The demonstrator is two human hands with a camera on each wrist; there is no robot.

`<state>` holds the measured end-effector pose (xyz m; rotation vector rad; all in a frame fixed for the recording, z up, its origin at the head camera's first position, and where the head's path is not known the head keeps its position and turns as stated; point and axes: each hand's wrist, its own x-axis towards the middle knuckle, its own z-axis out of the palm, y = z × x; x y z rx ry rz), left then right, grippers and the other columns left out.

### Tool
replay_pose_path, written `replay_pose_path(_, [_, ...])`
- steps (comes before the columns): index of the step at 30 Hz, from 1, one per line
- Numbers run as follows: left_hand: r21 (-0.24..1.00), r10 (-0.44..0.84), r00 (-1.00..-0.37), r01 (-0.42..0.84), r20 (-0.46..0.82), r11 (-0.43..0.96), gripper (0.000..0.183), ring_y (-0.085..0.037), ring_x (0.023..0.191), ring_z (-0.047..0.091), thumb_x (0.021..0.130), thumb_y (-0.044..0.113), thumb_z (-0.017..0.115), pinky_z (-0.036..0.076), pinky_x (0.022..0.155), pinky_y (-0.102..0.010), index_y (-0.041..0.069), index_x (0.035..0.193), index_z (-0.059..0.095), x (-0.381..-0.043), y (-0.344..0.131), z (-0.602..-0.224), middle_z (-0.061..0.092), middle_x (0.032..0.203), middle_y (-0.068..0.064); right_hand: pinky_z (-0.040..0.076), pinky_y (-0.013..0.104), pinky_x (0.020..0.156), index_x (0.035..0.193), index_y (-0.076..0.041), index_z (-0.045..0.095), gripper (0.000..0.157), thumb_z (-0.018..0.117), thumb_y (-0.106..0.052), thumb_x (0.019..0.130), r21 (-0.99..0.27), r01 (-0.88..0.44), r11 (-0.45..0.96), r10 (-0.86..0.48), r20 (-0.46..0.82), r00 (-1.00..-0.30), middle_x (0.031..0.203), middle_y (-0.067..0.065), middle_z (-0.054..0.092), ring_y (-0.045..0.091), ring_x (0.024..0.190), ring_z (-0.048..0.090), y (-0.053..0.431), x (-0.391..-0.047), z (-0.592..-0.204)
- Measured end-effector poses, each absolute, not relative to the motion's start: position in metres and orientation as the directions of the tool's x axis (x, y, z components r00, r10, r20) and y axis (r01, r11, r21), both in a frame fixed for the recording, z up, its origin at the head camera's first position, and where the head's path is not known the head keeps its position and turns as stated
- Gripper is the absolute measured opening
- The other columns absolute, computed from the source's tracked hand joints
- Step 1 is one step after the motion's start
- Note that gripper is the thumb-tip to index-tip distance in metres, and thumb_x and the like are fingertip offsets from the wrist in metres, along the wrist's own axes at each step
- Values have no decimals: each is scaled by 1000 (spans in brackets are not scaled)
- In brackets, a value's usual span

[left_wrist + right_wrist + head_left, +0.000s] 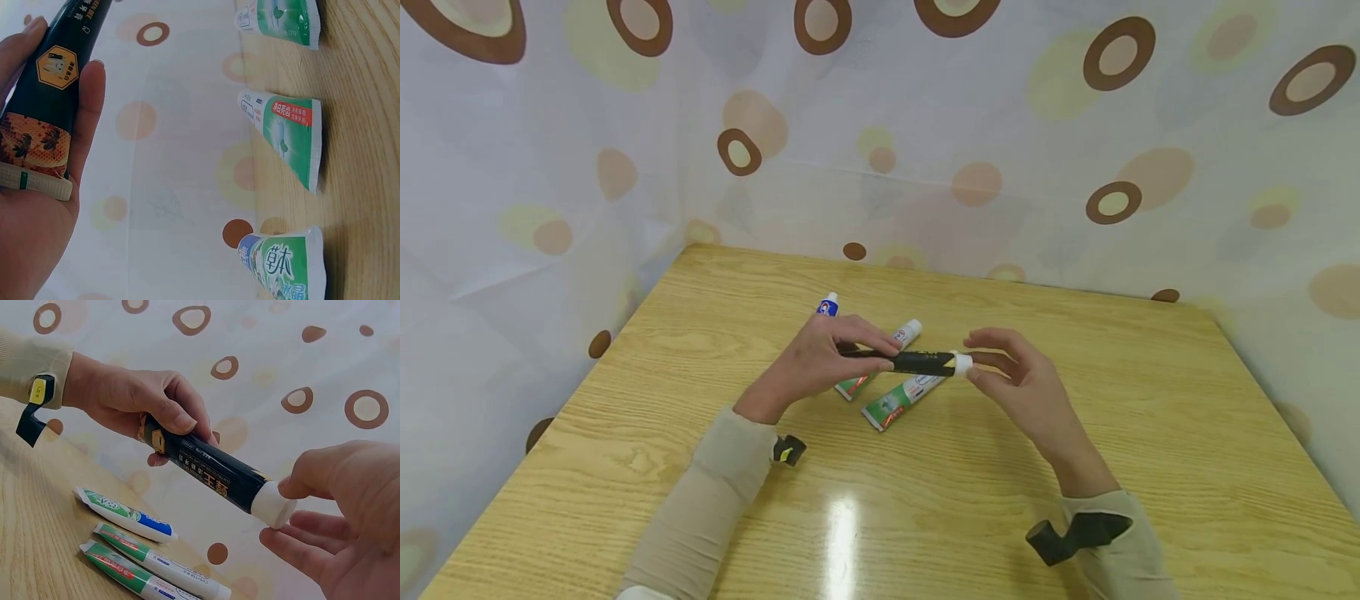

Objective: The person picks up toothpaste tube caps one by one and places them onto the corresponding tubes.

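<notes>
My left hand (812,358) grips a black toothpaste tube (925,363) around its crimped end, thumb on one side and fingers on the other. The tube is held above the table, roughly level, its white cap (273,505) pointing right. At that cap is my right hand (1033,396), with the thumb at one side and fingertips at the other. In the left wrist view, the tube's honeycomb-and-bee print and pale crimp lie against the left palm. Two green-and-white toothpaste tubes, one nearer (898,402) and one farther (906,335), lie beneath the held tube.
A blue-capped-looking end of a third tube (827,306), green, white and blue (128,514), lies farther left on the wooden table (1150,417). A spotted white cloth (925,125) hangs behind the table. Dark wrist mounts (1078,536) sit on both sleeves.
</notes>
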<state>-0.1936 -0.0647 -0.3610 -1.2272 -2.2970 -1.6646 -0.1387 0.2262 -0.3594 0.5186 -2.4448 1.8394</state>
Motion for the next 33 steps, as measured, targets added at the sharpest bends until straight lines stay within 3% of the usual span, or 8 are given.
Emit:
replay_pose_path(7, [768, 559, -671, 634, 487, 93, 16, -10, 94, 70, 85, 12, 79, 52, 62, -23, 13, 100, 80, -193, -65, -362, 76, 105, -3, 54, 22, 92, 131, -1, 57, 38, 66, -3, 94, -917, -330, 223, -258, 271, -927, 131, 14, 57, 12, 118, 62, 225, -138, -358])
replay_pose_path(21, [762, 558, -670, 639, 488, 101, 16, -10, 93, 70, 85, 11, 79, 52, 61, -23, 13, 101, 80, -192, -66, -359, 76, 106, -3, 58, 29, 88, 127, 2, 61, 35, 60, -20, 100, -938, -233, 258, -213, 180, -960, 117, 6, 66, 15, 93, 74, 225, -137, -357])
replay_pose_path(27, [774, 555, -683, 624, 475, 106, 16, -10, 94, 69, 85, 12, 79, 52, 62, -24, 14, 101, 80, -192, -66, -359, 76, 106, -3, 59, 31, 85, 128, 3, 59, 34, 64, -10, 96, -938, -268, 220, -265, 207, -942, 113, 1, 68, 15, 92, 72, 225, -137, -358])
replay_pose_path(33, [775, 555, -684, 623, 475, 104, 16, -10, 94, 69, 85, 12, 79, 52, 63, -24, 13, 101, 80, -192, -65, -359, 76, 106, -3, 59, 34, 83, 126, -3, 60, 31, 64, -13, 97, -936, -253, 245, -270, 185, -945, 107, 9, 68, 17, 89, 72, 225, -137, -357])
